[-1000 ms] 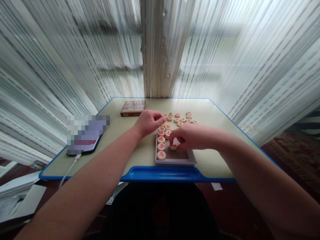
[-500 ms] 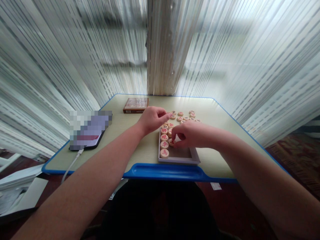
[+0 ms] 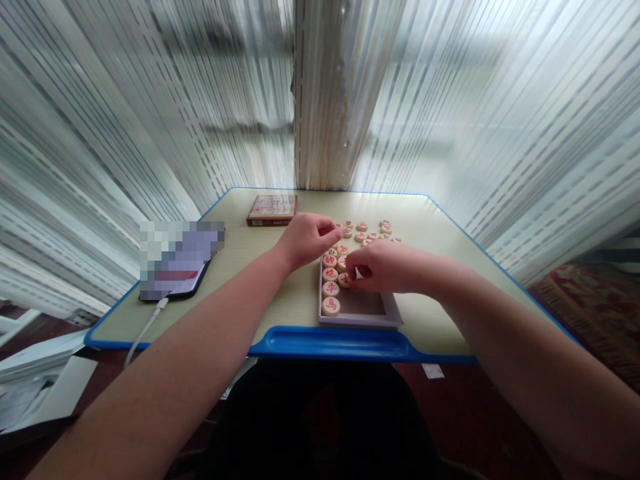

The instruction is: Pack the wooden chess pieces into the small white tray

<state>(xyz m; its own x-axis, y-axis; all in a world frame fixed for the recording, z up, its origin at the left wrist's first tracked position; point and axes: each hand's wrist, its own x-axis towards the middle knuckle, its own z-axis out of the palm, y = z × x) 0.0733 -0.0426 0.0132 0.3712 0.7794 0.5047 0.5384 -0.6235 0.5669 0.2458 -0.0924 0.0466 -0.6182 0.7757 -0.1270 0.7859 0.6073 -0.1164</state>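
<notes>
My right hand (image 3: 383, 265) is over a shallow open box (image 3: 361, 319), its fingers curled and its fingertips at the right edge of a round wooden xiangqi piece (image 3: 345, 279) with a red character. That piece lies in the second column, beside a left column of red-marked pieces (image 3: 330, 275). My left hand (image 3: 311, 237) is just beyond the box's far left corner, thumb and fingers drawn together beside the loose pieces. Its fingertips are partly hidden, so what they hold, if anything, does not show. Several loose xiangqi pieces (image 3: 361, 236) lie past the box.
A flat brown case (image 3: 273, 210) lies at the back left of the table (image 3: 240, 267). At the left edge is a phone (image 3: 185, 263) with a white cable (image 3: 145, 332) plugged in. A blue tray ledge (image 3: 337, 343) runs along the front. Striped curtains (image 3: 320, 100) hang behind.
The piece at my right fingertips has moved slightly away from me and now lies flatter against its neighbours, its red character showing. My left hand stays almost in place.
</notes>
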